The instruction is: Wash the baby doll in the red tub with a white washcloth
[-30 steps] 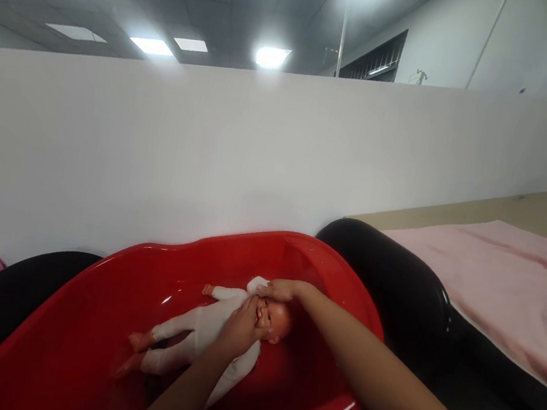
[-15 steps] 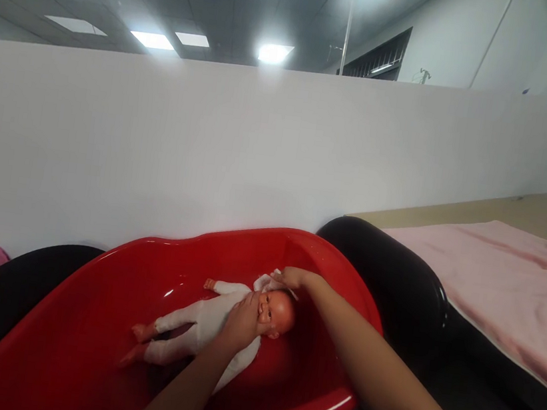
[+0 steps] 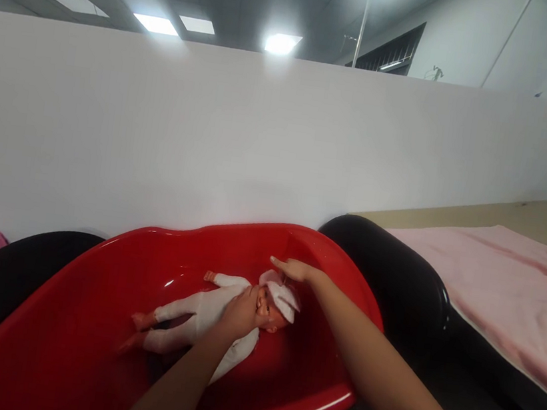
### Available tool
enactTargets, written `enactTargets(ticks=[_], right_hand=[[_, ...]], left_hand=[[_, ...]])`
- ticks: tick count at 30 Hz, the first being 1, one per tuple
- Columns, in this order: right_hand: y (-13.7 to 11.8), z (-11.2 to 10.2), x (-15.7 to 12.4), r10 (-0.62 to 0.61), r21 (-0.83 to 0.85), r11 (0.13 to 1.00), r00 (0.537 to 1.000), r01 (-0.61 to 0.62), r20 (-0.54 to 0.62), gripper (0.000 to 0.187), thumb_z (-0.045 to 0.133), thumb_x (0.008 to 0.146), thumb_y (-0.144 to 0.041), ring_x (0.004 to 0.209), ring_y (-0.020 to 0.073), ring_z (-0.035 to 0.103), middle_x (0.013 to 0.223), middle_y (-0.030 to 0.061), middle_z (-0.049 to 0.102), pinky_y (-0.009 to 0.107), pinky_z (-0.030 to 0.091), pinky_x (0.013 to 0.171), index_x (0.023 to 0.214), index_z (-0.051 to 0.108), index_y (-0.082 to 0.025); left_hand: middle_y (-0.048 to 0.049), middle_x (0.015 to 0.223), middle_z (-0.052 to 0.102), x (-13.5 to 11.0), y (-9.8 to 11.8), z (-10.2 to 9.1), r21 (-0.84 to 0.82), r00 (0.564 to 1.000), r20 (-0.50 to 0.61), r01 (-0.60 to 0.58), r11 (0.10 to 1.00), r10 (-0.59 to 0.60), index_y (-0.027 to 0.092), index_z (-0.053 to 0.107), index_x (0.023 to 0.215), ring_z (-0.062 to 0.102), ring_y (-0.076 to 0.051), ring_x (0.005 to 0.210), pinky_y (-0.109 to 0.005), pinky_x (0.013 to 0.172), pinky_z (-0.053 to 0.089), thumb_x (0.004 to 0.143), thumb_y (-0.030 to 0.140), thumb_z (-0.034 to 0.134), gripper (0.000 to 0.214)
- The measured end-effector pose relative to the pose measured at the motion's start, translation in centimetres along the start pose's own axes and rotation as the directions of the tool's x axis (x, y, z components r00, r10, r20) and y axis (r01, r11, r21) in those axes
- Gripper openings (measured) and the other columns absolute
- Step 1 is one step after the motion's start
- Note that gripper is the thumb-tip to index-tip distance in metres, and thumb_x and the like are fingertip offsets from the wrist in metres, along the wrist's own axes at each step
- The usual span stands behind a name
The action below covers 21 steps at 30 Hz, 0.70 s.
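A baby doll [image 3: 209, 307] in white clothes lies on its back inside a red tub [image 3: 106, 284], its head toward the right. My left hand [image 3: 242, 312] is closed round the doll's upper chest and chin, covering its neck. Over the top of the doll's head lies a small pale cloth [image 3: 281, 298], one part of it standing up beside the head. My right hand [image 3: 295, 270] is just above this cloth, fingers stretched out. Whether its lower fingers touch the cloth is hidden.
Black padded forms flank the tub, one at the right [image 3: 386, 267] and one at the left [image 3: 32, 274]. A pink sheet [image 3: 492, 267] covers a bed surface on the right. Behind the tub stands a white partition [image 3: 211, 143].
The pale cloth has come from beside the doll's head to lie over its top. My right hand's fingers have stretched out above it. My left hand keeps its hold on the doll.
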State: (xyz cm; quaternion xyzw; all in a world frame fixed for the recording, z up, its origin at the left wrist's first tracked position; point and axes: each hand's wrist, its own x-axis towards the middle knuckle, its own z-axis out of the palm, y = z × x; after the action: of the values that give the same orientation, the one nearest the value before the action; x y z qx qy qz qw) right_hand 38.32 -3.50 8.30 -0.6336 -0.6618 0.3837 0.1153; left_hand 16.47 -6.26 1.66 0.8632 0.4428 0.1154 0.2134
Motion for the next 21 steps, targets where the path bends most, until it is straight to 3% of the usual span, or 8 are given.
enactTargets(ticks=[3,5,8,10,12,14,18,21], right_hand=[[0.0,0.2,0.3,-0.065,-0.145,0.986,0.987,0.087,0.146,0.060,0.054,0.077,-0.070,0.077,0.0199,0.061,0.088,0.0081,0.069,0.027,0.044,0.069,0.086,0.069,-0.013],[-0.1,0.4,0.3,-0.073,-0.215,0.970,0.982,0.110,0.173,0.054,0.071,0.070,-0.056,0.089,0.0219,0.062,0.103,0.0084,0.067,0.026,0.045,0.072,0.103,0.066,-0.014],[-0.4,1.2,0.2,-0.087,-0.189,0.974,0.981,0.121,0.176,0.086,0.083,0.056,-0.045,0.106,0.0251,0.059,0.127,0.0103,0.056,0.026,0.047,0.078,0.130,0.050,-0.019],[-0.5,1.8,0.4,-0.069,-0.138,0.984,0.949,0.116,0.306,0.105,0.088,0.047,-0.042,0.101,0.0251,0.062,0.126,0.0091,0.055,0.028,0.050,0.075,0.138,0.040,-0.025],[-0.6,2.3,0.6,-0.005,-0.092,0.994,0.890,0.052,0.455,0.111,0.089,0.043,-0.041,0.084,0.0237,0.067,0.114,0.0064,0.060,0.031,0.053,0.066,0.140,0.035,-0.029],[-0.6,2.5,0.9,0.054,-0.073,0.997,0.854,-0.019,0.518,0.110,0.090,0.041,-0.040,0.069,0.0213,0.067,0.104,0.0038,0.062,0.033,0.054,0.057,0.137,0.037,-0.029],[-0.5,2.3,1.3,0.102,-0.115,0.992,0.832,-0.046,0.545,0.096,0.090,0.043,-0.042,0.059,0.0183,0.064,0.094,0.0022,0.064,0.031,0.053,0.052,0.127,0.047,-0.025],[-0.3,2.0,1.4,0.120,-0.141,0.988,0.852,-0.055,0.510,0.086,0.090,0.044,-0.044,0.061,0.0168,0.063,0.092,0.0031,0.065,0.028,0.053,0.054,0.119,0.054,-0.021]], left_hand=[[-0.0052,0.116,0.061,0.0,-0.1,-0.3,-0.027,1.000,0.002,0.009,1.000,-0.009,0.029,0.049,0.118,0.058,-0.028,0.105,-0.036,0.084,0.045,0.072,0.050,0.066,0.054],[-0.0057,0.120,0.060,-0.1,-0.2,-0.5,-0.043,1.000,0.007,0.025,0.999,-0.025,0.029,0.048,0.122,0.058,-0.028,0.107,-0.035,0.085,0.045,0.072,0.051,0.066,0.057],[-0.0072,0.122,0.060,-0.1,-0.3,-0.6,-0.049,0.998,0.029,0.052,0.997,-0.050,0.025,0.047,0.126,0.057,-0.029,0.108,-0.034,0.085,0.044,0.071,0.050,0.067,0.063],[-0.0083,0.120,0.060,0.0,-0.4,-0.4,-0.056,0.999,0.022,0.045,0.997,-0.043,0.023,0.048,0.127,0.058,-0.029,0.106,-0.034,0.085,0.044,0.070,0.049,0.067,0.065],[-0.0094,0.119,0.060,0.1,-0.6,-0.2,-0.065,1.000,0.003,0.028,0.997,-0.028,0.024,0.048,0.127,0.058,-0.029,0.104,-0.036,0.085,0.045,0.071,0.048,0.067,0.064],[-0.0098,0.119,0.060,0.3,-0.8,0.0,-0.072,1.000,-0.007,0.020,0.997,-0.021,0.026,0.049,0.127,0.058,-0.030,0.105,-0.037,0.085,0.044,0.072,0.050,0.067,0.063],[-0.0091,0.120,0.059,0.6,-1.2,0.4,-0.041,1.000,0.012,0.029,0.999,-0.029,0.025,0.046,0.129,0.058,-0.029,0.105,-0.036,0.085,0.043,0.073,0.050,0.065,0.065],[-0.0075,0.116,0.059,0.7,-1.4,0.4,-0.017,1.000,0.007,0.013,1.000,-0.013,0.023,0.047,0.126,0.058,-0.028,0.103,-0.036,0.084,0.043,0.071,0.049,0.067,0.064]])
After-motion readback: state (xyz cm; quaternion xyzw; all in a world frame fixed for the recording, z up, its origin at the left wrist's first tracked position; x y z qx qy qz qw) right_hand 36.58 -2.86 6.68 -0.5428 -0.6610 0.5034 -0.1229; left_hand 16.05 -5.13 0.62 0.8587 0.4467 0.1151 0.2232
